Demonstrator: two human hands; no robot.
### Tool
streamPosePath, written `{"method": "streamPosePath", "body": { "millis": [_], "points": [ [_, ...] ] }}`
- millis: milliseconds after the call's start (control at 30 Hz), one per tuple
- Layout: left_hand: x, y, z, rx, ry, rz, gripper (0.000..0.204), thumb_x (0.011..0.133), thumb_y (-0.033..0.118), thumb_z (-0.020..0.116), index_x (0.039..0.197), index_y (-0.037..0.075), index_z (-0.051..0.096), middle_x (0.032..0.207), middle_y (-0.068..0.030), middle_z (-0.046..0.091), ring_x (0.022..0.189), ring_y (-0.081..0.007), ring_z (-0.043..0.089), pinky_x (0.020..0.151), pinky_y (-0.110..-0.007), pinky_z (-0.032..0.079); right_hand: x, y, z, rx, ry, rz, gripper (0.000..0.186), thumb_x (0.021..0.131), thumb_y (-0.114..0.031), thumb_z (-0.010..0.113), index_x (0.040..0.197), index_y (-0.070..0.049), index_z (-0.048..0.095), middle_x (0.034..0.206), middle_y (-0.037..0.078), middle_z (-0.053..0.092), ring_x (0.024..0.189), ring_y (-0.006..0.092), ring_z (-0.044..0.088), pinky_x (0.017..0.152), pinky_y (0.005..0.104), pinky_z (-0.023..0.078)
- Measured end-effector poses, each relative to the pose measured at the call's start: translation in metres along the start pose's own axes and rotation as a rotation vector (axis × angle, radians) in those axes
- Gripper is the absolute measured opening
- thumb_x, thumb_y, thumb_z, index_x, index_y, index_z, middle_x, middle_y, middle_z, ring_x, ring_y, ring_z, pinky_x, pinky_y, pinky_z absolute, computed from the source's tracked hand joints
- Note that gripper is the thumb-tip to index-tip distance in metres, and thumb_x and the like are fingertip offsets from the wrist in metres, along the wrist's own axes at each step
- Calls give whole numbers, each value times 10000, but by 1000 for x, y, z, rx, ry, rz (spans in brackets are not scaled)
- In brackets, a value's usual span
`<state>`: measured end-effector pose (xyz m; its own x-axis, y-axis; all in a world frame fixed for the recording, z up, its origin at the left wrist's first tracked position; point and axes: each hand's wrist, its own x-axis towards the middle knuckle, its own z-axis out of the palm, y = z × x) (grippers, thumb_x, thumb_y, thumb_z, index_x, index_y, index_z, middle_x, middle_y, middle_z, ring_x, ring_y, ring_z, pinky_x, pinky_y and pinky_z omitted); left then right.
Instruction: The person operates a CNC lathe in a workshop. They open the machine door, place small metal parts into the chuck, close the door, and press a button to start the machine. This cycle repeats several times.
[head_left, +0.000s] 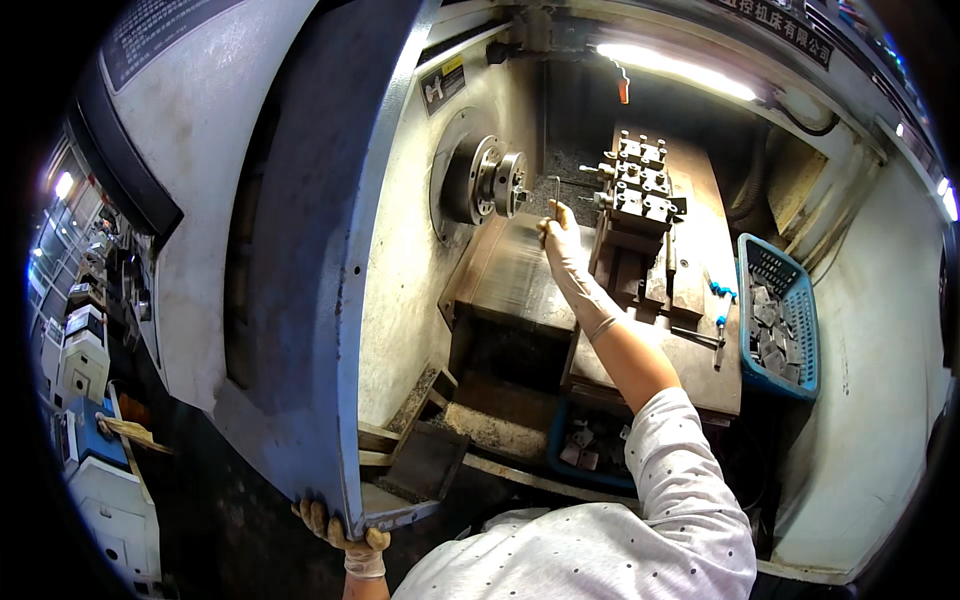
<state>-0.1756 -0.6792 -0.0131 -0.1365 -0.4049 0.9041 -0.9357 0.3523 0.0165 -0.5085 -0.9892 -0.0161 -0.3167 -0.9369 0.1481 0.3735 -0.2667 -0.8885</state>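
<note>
Right hand (560, 235): gloved; fingers closed around the lower part of a thin bent rod (557, 192).
Rod position: roughly upright, between the chuck (511, 185) and the tool block (640, 185), with the bent end uppermost. It appears apart from the chuck face; contact with the bar behind it cannot be confirmed.
Reason for rod grip: the low hold leaves the bent end exposed and probably keeps the fingers off the chuck.
Left hand (350, 543): gloved; grasping the lower corner of the blue door panel (350, 400), fingers on the outer side, thumb toward the opening.
Reason for door grip: the hold probably steadies the panel, or the body, during the reach.
Tool block: mounted on the carriage plate (712, 225); its bars point toward the chuck, presumably to present their tips to a clamped part.
Nozzle line (722, 292): blue-jointed, beside the tool block, presumably placed to direct fluid.
Right basket (806, 310): blue, perforated wall, standing beside the carriage plate; contains many grey metal blocks (770, 330), loosely heaped. Placement appears to suit arm's reach.
Lower basket (553, 445): blue, partly hidden below the carriage plate and arm; contains similar metal pieces (583, 440), count not determinable.
</note>
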Motion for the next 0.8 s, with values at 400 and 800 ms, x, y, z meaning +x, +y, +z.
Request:
{"method": "streamPosePath", "body": {
  "millis": [400, 800],
  "points": [
    [1, 0, 2, -15, 23, -18, 456, 708, 364, 287, 1081, 103, 275, 1098, -131, 310, 1044, -312, 272, 883, -500, 137, 27, 23, 19, -285, 271, -6, 223, 773, -116, 364, 963, -24, 437, 816, 108, 509, 596, 120, 492, 584, 207, 390],
    [-6, 0, 2, 4, 44, -31, 466, 707, 372, 277, 1078, 92, 286, 1097, -137, 313, 1045, -312, 275, 879, -500, 142, 52, 50, 25, -91, 350, -215, 104, 766, -121, 413, 758, -21, 441, 546, 41, 485, 386, 70, 391, 360, 184, 318]
  ]
}}
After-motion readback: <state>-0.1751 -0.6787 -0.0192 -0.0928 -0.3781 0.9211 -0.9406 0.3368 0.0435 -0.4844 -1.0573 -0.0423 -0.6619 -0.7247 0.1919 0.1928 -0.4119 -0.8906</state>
